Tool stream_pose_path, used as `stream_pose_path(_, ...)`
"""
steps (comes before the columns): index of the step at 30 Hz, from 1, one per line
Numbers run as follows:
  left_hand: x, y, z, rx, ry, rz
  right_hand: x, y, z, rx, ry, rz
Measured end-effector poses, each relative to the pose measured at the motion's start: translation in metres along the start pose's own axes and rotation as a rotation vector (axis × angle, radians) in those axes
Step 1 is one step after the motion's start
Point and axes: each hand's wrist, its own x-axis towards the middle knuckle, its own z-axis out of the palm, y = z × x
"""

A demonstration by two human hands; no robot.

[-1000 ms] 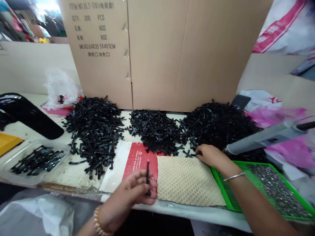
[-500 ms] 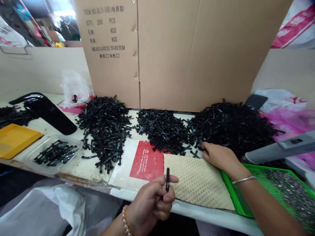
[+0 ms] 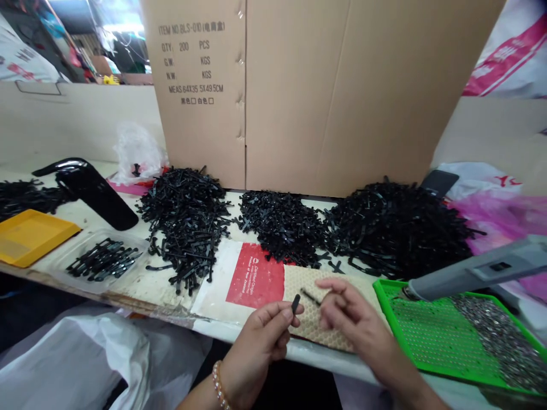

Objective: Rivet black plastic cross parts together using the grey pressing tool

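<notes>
Left hand (image 3: 256, 347): thumb and forefinger pressed together (image 3: 280, 315), pinching a short black plastic strip (image 3: 295, 303) that stood nearly upright above the fingertips. The strip was matte, narrow and straight; fine detail not resolved.

Right hand (image 3: 354, 322): fingertips (image 3: 329, 290) curled and slightly spread, directed toward the left hand. A thin black plastic strip (image 3: 310, 296) lay tilted just off the forefinger and thumb. Its end reached the fingertips, but whether it was gripped could not be told. The hands were near each other, not touching.

Both hands were above a beige honeycomb mat (image 3: 299, 322). To its left lay a red printed card (image 3: 255, 275) on a white sheet (image 3: 211, 285). Beyond were three heaps of black plastic pieces: left heap (image 3: 183, 222), middle heap (image 3: 282, 228), right heap (image 3: 397, 228). Two small pieces lay loose at the mat's far edge.

To the right: a green mesh tray (image 3: 431, 336) holding small grey metal parts (image 3: 498, 336), with a grey glue gun (image 3: 474, 273) at its far edge. A beaded bracelet (image 3: 219, 386) circled the left wrist.
</notes>
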Motion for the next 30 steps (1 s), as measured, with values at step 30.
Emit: stream_pose_path(30,-0.019,-0.013,0.021,0.042,-0.009,0.05,-0.041,-0.007,0.043,-0.33,0.35,-0.409)
